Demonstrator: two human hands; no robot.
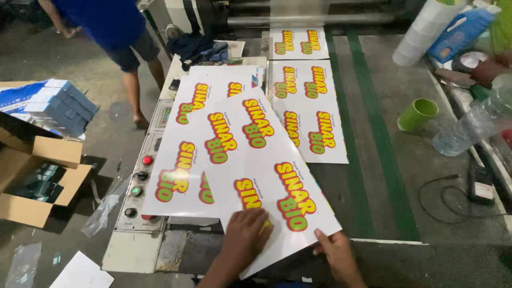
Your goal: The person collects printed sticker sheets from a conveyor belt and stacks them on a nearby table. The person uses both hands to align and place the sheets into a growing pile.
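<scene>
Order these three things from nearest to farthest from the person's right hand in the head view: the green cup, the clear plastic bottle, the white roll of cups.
From the right hand:
1. Green cup, on the belt, up and to the right.
2. Clear plastic bottle, lying further right, at the table edge.
3. White roll of cups, far away at the top right.

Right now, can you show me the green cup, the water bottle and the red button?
green cup (pixel 416 114), head view, on its outer side wall.
water bottle (pixel 469 127), head view, on its clear body.
red button (pixel 147 160), head view, on its cap.
</scene>
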